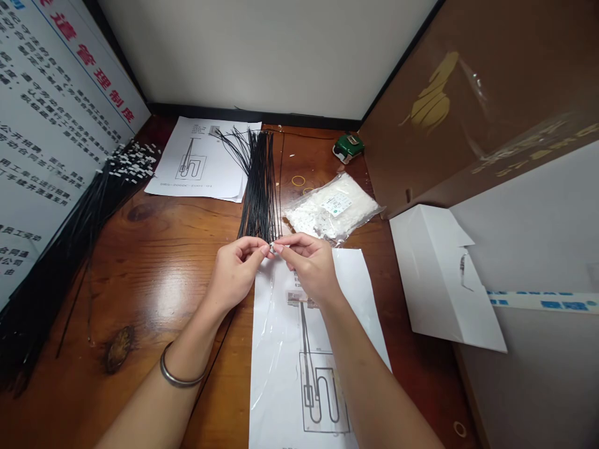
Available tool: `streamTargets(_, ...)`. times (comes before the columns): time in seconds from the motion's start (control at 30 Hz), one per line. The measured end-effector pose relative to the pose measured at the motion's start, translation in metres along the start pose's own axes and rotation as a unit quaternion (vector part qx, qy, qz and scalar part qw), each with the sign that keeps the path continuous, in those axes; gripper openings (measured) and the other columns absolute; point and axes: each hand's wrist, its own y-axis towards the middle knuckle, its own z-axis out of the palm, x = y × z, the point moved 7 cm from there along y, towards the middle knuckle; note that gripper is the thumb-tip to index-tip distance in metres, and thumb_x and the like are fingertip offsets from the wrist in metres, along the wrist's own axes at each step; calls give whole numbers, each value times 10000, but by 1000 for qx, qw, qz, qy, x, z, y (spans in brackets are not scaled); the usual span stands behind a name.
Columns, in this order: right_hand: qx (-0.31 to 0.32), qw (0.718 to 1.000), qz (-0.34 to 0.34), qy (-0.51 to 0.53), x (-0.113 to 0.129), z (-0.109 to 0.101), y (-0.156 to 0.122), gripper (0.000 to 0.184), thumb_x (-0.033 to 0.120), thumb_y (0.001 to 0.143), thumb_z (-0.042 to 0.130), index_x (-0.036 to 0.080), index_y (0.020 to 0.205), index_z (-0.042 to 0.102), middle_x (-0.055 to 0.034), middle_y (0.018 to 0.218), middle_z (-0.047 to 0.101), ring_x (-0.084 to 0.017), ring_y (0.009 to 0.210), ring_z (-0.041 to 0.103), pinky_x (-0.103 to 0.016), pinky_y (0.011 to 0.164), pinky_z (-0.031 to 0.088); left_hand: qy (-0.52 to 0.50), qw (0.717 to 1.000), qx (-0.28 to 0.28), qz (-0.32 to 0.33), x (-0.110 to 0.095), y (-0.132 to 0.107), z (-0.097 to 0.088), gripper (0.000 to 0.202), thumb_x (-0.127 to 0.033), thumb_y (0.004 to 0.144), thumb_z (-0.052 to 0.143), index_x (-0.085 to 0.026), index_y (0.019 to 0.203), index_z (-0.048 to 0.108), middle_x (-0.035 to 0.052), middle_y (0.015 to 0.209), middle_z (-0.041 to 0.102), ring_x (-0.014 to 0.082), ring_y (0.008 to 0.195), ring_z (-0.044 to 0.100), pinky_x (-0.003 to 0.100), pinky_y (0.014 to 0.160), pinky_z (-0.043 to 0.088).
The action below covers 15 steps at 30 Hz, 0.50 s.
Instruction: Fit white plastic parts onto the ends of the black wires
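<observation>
My left hand and my right hand meet over the top edge of a printed sheet, thumbs and fingertips pinched together. Between the fingertips is a small white connector, mostly covered, touched from both sides. A thin black wire runs from beneath my left hand down to the lower left. Just beyond the hands lies a bundle of black wires. A clear bag of small white parts rests beyond my right hand. Under my right forearm, the printed sheet shows a wiring drawing.
Many black wires with white ends lie along the left side. Another drawing sheet is at the back left. A green tape measure sits at the back right, near the brown box. A folded white card piece stands at right.
</observation>
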Motion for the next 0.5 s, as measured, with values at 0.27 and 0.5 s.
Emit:
streamTargets(0.27, 5, 1000, 4, 6, -1, 1, 0, 74, 252, 658, 742, 190, 673, 704, -17, 630, 701, -111, 482, 569, -264, 474, 451, 10, 1000, 3, -4, 0, -1, 1, 140, -267, 812, 636, -151, 747, 678, 45, 744, 712, 157, 697, 633, 253, 666, 468)
streamTargets(0.5, 13, 1000, 5, 6, -2, 1, 0, 92, 263, 662, 748, 187, 684, 703, -24, 624, 710, -136, 519, 619, -265, 484, 466, 15, 1000, -2, -6, -1, 0, 0, 125, -246, 794, 637, -154, 721, 678, 35, 713, 697, 151, 667, 612, 247, 634, 450)
